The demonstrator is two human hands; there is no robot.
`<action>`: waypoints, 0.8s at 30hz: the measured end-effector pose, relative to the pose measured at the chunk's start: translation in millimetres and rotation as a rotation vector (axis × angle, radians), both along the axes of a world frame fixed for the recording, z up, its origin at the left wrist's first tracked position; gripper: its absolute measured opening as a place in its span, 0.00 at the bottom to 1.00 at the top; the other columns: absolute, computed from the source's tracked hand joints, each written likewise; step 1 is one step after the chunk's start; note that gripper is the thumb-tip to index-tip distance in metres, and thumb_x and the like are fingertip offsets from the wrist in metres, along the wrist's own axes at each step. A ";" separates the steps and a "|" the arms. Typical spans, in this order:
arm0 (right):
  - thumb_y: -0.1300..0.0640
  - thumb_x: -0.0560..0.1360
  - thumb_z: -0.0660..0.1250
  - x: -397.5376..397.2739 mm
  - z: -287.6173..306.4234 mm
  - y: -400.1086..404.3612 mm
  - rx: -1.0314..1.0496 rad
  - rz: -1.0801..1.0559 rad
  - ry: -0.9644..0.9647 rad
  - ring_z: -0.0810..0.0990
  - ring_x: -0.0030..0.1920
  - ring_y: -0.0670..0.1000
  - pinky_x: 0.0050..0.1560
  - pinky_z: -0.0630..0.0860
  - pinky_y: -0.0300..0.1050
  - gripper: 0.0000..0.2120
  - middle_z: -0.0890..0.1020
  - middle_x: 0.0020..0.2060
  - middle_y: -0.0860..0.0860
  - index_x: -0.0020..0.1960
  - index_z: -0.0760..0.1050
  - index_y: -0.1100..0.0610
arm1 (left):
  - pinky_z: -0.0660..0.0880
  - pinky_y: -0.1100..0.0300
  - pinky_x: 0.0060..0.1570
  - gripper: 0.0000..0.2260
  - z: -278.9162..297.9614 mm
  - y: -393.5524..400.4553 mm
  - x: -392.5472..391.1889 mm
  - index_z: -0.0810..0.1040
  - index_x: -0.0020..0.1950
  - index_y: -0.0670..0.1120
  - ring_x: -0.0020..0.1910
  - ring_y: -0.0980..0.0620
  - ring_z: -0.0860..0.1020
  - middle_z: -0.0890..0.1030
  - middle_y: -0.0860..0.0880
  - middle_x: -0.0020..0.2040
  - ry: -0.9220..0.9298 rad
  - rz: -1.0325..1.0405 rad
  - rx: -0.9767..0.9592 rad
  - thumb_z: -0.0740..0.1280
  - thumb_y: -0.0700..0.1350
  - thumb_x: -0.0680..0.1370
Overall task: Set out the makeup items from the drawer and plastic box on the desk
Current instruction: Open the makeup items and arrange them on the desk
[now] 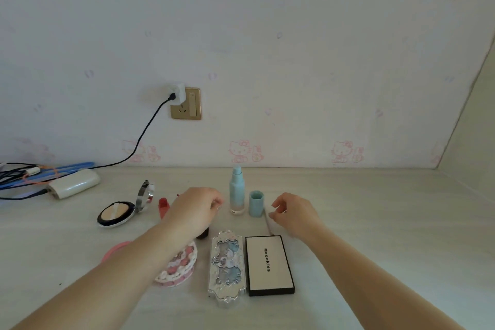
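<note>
My left hand (197,209) hovers over the desk (375,222) with loosely curled fingers and nothing visibly in it, just left of a pale blue pump bottle (237,190). The bottle's blue cap (256,203) stands beside it. My right hand (293,215) hangs to the right of the cap, fingers loosely curled, fingertips next to a thin grey stick (267,224) lying on the desk. In front lie an ornate silver palette (227,268), a white "Mooekiss" palette (269,265) and a pink cake-shaped box (179,270). An open powder compact (117,213) and a red lipstick (163,206) sit to the left.
A small dark item (202,233) is half hidden under my left wrist. A pink round object (115,249) shows behind my left forearm. A white power bank (75,183) and tangled cables (21,174) occupy the far left. A wall socket (186,103) holds a plugged charger.
</note>
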State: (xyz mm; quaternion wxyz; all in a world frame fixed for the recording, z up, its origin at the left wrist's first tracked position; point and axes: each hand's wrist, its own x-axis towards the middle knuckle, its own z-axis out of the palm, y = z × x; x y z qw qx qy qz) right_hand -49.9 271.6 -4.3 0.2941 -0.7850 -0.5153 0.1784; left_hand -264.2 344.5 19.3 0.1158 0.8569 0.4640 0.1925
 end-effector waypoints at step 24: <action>0.62 0.75 0.59 -36.5 15.1 14.2 -0.305 0.012 -0.452 0.77 0.57 0.56 0.45 0.64 0.46 0.15 0.77 0.57 0.55 0.61 0.64 0.57 | 0.74 0.55 0.47 0.16 -19.2 7.5 25.1 0.74 0.63 0.40 0.55 0.43 0.79 0.78 0.42 0.57 0.694 0.029 0.137 0.56 0.32 0.77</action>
